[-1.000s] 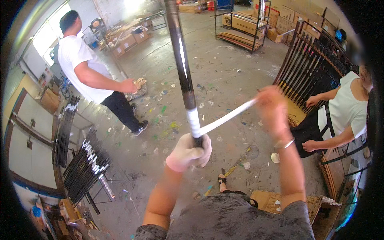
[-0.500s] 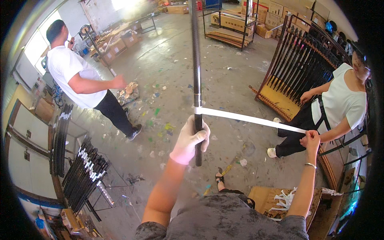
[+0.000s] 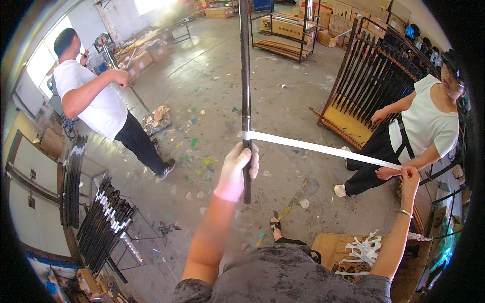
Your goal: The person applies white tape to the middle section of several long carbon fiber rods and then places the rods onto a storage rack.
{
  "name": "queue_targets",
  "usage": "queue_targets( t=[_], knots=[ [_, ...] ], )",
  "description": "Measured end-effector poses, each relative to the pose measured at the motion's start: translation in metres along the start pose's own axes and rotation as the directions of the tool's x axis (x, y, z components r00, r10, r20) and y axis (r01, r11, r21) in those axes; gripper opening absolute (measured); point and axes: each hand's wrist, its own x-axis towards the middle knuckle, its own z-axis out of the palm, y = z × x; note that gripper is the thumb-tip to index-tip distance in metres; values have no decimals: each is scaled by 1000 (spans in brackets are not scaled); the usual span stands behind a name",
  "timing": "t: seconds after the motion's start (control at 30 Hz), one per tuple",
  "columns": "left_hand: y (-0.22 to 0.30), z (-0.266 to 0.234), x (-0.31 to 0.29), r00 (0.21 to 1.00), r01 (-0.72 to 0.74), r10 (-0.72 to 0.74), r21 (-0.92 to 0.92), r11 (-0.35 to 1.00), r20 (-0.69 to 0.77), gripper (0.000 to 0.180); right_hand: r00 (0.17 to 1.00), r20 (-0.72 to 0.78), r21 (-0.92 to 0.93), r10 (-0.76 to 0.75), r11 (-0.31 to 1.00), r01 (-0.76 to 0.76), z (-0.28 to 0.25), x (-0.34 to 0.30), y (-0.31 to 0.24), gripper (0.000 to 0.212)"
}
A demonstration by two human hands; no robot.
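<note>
My left hand [image 3: 236,166], in a pale glove, is wrapped round the lower part of a long black rod [image 3: 246,76]. The rod stands upright and runs out of the top of the view, with its lower end just below my fist. Just above that hand, a strip of white tape [image 3: 326,148] goes round the rod. From there it stretches taut to the right, sloping slightly down. Its far end is pinched in the fingers of my bare right hand [image 3: 410,178], above a bracelet at the wrist.
Black rods with white bands [image 3: 108,209] lean on a stand at left. White strips [image 3: 365,248] lie on cardboard [image 3: 328,246] by my right arm. A person in white [image 3: 93,93] handles a rod at left; another [image 3: 427,108] stands near a rack of black rods [image 3: 374,76].
My right hand has moved outward to the right, and a longer stretch of tape shows. The rod and my left hand have shifted slightly. The person at left has raised a forearm.
</note>
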Motion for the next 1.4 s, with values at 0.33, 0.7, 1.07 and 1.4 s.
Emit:
queue_targets(
  t=[0.33, 0.7, 1.07, 1.4],
  knots=[
    [-7, -13, 16, 1000, -12, 13, 32, 999, -27, 14, 997, -43, -75, 58, 995, -61, -15, -12, -20, 17],
    [-33, -24, 45, 992, 78, -76, 22, 997, -101, 11, 993, 13, -56, 117, 992, -116, -32, -31, -22, 18],
    [-151, -102, 102, 825, 309, 48, 519, 797, -564, 15, 980, 92, -182, 174, 971, -156, -24, -90, -45, 13],
    [-221, -74, 144, 672, 443, -378, -63, 894, -637, 21, 942, -155, -776, 298, 554, -303, -118, -210, -30, 16]
  ],
)
